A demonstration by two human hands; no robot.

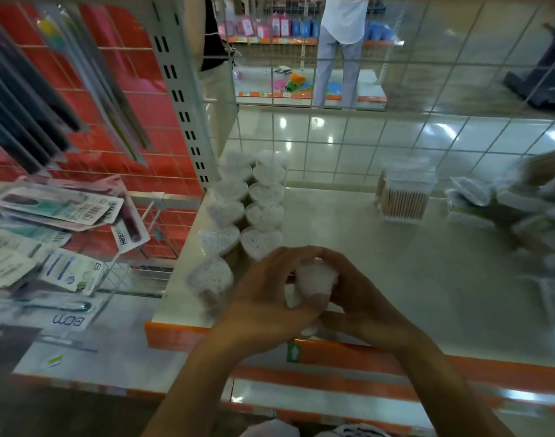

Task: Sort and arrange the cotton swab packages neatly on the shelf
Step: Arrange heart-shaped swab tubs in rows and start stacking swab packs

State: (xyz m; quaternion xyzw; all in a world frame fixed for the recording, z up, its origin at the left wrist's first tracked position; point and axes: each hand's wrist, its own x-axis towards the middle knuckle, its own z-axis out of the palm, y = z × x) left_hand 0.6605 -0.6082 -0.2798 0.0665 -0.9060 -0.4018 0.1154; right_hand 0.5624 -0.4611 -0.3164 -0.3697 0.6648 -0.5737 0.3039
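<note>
Swab pack (315,279), white and heart-shaped, is held just above the front part of the shelf (396,279), close to its orange edge (364,354). It is grasped from both sides: the left hand (270,294) is curled round its left side, and the right hand (361,298) is curled round its right side, with the fingertips of both met over the top. Whether the pack's base touches the shelf cannot be told.

Heart packs (265,216) of the same kind are stood upright in two rows at the shelf's left end, running from the front toward the back. The nearest one of the left row is seen just beside the left hand. A clear box (404,197) of wooden-stemmed swabs is stood alone toward the back, well apart from the rows. Bags (522,209) of swabs are heaped at the right end, blurred.

The back of the shelf is closed by a wire grid (386,121), through which a person (342,42) is seen standing at a far shelf. A green tag (294,352) is fixed on the orange edge below the hands. Carded goods (55,209) are hung and piled in the bay to the left.
</note>
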